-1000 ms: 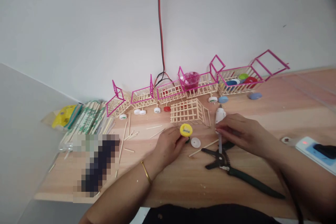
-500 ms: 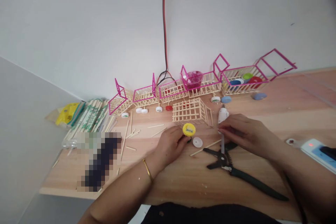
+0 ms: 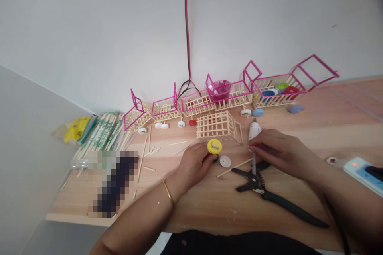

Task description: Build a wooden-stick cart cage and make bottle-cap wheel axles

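My left hand (image 3: pixel 194 164) pinches a round yellow cap (image 3: pixel 214 147) by its edge, its printed face turned up. Just right of it lies a white cap (image 3: pixel 225 161) on the table. My right hand (image 3: pixel 277 149) is closed at the lower end of a white tube (image 3: pixel 254 131); whatever its fingertips pinch is too small to make out. Below that hand are green-handled pliers (image 3: pixel 287 204), spread on the wood. Behind both hands sits a plain stick basket (image 3: pixel 214 124) with crossed slats.
Pink-rimmed stick baskets (image 3: pixel 196 102) line the wall, with bottle caps before them. Bagged sticks (image 3: pixel 100 133) and a blurred dark item (image 3: pixel 116 185) lie left, loose sticks (image 3: pixel 140 159) nearby. A power strip (image 3: pixel 362 173) is at right.
The yellow cap has tilted and shifted very slightly up and left in my left hand. My right hand shows almost no movement.
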The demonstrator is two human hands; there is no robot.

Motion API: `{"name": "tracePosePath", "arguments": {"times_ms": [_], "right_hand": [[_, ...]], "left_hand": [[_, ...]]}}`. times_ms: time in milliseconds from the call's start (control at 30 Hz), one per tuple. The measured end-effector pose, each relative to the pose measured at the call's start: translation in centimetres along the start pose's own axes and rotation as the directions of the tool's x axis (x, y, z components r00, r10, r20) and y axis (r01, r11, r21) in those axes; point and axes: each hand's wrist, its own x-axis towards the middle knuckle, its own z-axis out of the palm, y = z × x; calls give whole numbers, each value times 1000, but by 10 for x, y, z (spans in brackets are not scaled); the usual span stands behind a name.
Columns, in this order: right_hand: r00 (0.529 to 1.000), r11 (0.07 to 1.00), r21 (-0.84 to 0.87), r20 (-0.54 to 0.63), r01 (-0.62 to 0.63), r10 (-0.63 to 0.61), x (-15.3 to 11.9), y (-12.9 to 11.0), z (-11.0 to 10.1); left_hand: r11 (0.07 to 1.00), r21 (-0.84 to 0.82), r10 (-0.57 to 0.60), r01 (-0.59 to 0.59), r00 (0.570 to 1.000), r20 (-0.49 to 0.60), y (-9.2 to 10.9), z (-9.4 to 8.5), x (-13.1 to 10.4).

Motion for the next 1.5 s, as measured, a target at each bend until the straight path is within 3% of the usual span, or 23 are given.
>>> {"name": "tracePosePath", "arguments": {"times_ms": [1200, 1367, 1500], "right_hand": [[1000, 1000, -4, 1, 11, -11, 0, 1, 0], [1000, 1000, 15, 11, -3, 3, -1, 2, 0], [1000, 999, 39, -9, -13, 13, -1, 1, -1]], "left_hand": [[999, -40, -27, 27, 1000, 3, 1, -2, 1], [964, -199, -174, 175, 985, 22, 4, -8, 1], [842, -478, -290, 251, 957, -8, 9, -12, 1]]}}
